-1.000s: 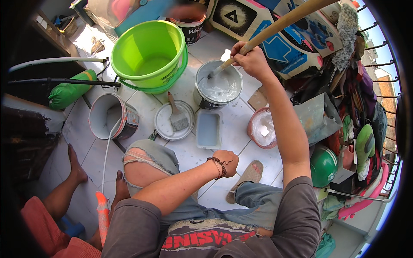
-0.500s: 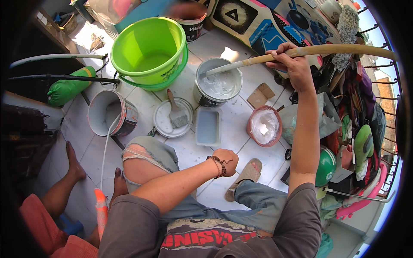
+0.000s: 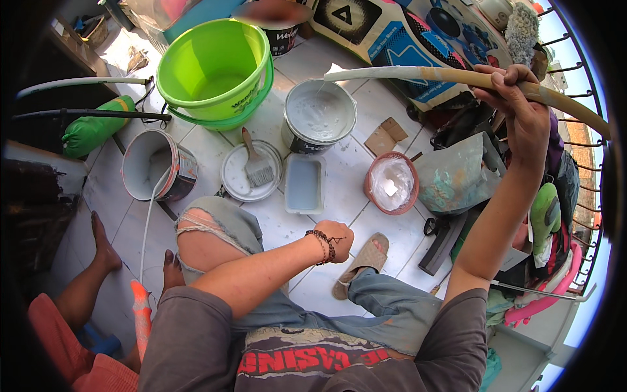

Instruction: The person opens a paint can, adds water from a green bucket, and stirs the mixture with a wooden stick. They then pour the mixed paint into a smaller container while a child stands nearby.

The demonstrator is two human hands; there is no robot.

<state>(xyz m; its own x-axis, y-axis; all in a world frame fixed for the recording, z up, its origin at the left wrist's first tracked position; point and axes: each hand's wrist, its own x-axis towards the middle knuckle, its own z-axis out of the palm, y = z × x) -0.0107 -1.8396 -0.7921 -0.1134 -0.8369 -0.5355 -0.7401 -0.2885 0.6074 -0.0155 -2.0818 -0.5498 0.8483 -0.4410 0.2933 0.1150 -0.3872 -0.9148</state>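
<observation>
While right hand (image 3: 516, 98) raised, fingers clamped on stick (image 3: 418, 75); left hand (image 3: 334, 240) fisted at knee.

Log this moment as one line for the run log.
right hand: holds stick above paint can | left hand: fist, empty, over knee | brush on lid

The person's right arm rises from the lower right edge, the forearm steep and nearly straight, the elbow bent only a little. At its top the right hand (image 3: 519, 104) is raised high toward the upper right, fingers curled shut in a full grip, thumb wrapped over the top, back of the hand turned outward. The left arm comes in from the lower left and lies across the body, forearm slanting up to the right. The left hand (image 3: 336, 240) is closed in a loose fist resting above the knee, a dark beaded band around its wrist.
</observation>
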